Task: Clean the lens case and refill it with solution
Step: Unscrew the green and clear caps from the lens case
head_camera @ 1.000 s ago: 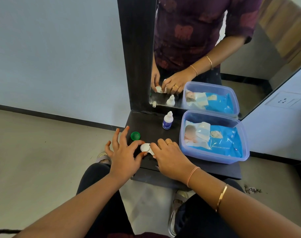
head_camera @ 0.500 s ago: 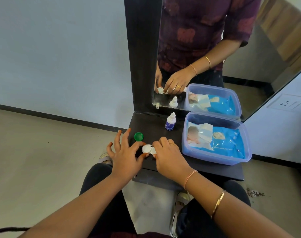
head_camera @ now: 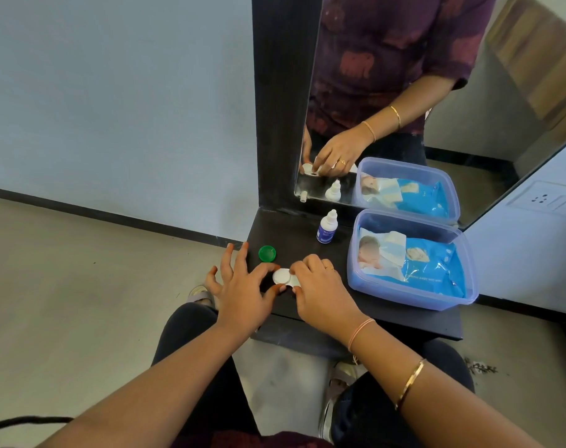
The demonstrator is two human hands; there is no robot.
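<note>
Little is changing between the earlier frames and this one: both hands are staying on the lens case point(head_camera: 284, 277), which is keeping its place low in the middle of the frame on the near left part of the dark shelf point(head_camera: 404, 321), and only the camera's aim is drifting slightly.

At this moment the left hand point(head_camera: 242, 292) is bracing the case, its thumb and forefinger pinching the white left-hand well from either side while the other three fingers are fanning out wide toward the shelf's left edge. The right hand point(head_camera: 323, 292) is curling over the other half, fingertips bunched together on top of it; whether they are twisting a cap or just pressing down, I cannot tell, since the knuckles are hiding that side. One green cap point(head_camera: 267, 253) is lying loose just above the left hand, so one well is probably already open.

The case is looking like small, light, rigid plastic, so it is likely going to skid on the smooth shelf unless one hand is pinning it. Its rims are the place to hold: gripping the round edge of each well, not the thin bridge between them. If it is getting wet it will probably turn slippery.

The solution bottle point(head_camera: 326, 228) is standing upright near the mirror point(head_camera: 404, 92), well apart from the hands. At the right of the frame, a blue tub point(head_camera: 414, 295) is holding a pack of wipes point(head_camera: 430, 263).
</note>
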